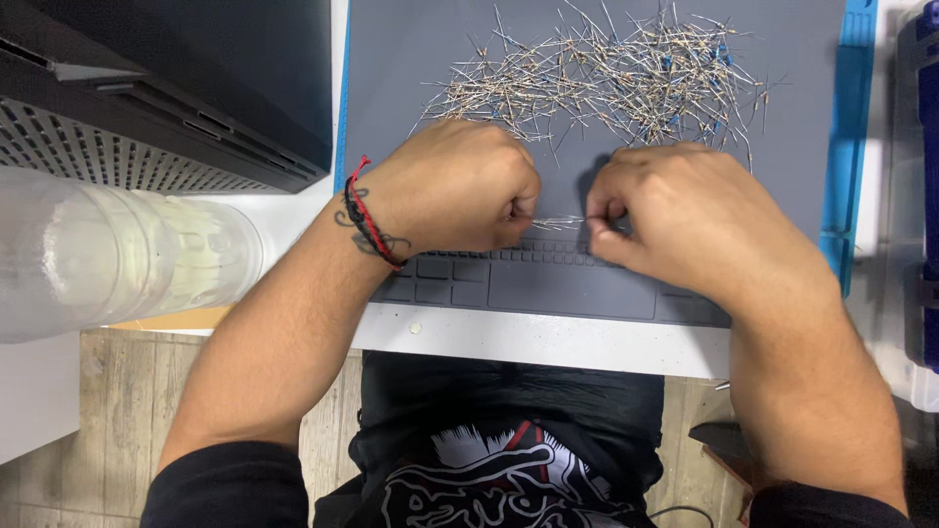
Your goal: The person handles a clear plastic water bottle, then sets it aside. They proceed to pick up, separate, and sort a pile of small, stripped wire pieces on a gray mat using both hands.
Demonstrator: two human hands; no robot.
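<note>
My left hand and my right hand rest knuckles-up on a grey work mat, fingertips facing each other. Between them they pinch a small bunch of thin wire-leaded components, one hand on each end. Just beyond my hands lies a wide loose pile of the same wire-leaded parts, some with blue bodies. A red and black cord bracelet sits on my left wrist.
A dark grilled device stands at the left. A clear plastic jar lies on its side near the white table's edge. The mat has a blue rim at the right, with a clear bin beyond it.
</note>
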